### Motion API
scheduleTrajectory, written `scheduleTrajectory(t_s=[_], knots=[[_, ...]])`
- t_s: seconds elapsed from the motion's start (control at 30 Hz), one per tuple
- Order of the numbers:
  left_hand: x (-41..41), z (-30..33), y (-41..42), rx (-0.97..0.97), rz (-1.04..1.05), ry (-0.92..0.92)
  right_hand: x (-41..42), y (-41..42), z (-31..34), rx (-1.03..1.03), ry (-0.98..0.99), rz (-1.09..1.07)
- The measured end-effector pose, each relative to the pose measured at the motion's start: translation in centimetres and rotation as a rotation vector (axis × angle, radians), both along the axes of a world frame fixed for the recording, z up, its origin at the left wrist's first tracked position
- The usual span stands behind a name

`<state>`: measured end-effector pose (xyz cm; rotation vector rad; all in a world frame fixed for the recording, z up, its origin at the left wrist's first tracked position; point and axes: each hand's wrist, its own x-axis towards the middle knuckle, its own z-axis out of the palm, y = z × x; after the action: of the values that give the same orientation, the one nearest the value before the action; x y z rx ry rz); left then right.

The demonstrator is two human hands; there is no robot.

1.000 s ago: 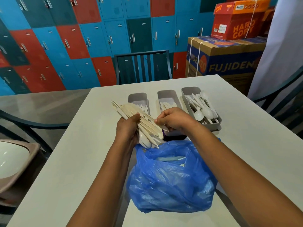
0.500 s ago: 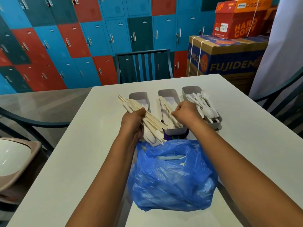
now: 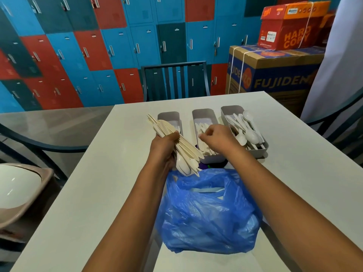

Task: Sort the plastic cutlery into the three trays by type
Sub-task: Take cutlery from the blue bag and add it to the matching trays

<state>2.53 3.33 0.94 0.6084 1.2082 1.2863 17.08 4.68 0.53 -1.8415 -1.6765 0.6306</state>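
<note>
Here, three smooth grey oblong trays sit side by side on a pale matte table (image 3: 98, 193): the left tray (image 3: 169, 116), the middle tray (image 3: 213, 158) of flat pieces, the right tray (image 3: 259, 152) of glossy round-bowled spoons (image 3: 249, 132). The left hand (image 3: 166, 149) clenches a fanned bundle of cream plastic cutlery (image 3: 182, 146) (mostly knife-like blades). The right hand (image 3: 218, 139) hovers above the middle tray, fingers loosely curled, holding nothing visible. A crinkled blue plastic bag (image 3: 208, 214) lies nearer the person.
</note>
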Motion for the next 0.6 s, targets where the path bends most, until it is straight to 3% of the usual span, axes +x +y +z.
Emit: scheduleTrajectory(t_s=[0.1, 0.37, 0.6], knots=[[0.2, 0.0, -0.1, 0.010, -0.007, 0.017, -1.3, -1.1, 1.6, -0.096, 0.240, 0.211], [0.8, 0.1, 0.1, 0.041, -0.002, 0.174, -1.8, -2.0, 2.0, -0.099, 0.210, 0.276], [1.3, -0.1, -0.1, 0.029, -0.050, 0.141, -0.7, -2.0, 2.1, -0.161, 0.287, 0.251]])
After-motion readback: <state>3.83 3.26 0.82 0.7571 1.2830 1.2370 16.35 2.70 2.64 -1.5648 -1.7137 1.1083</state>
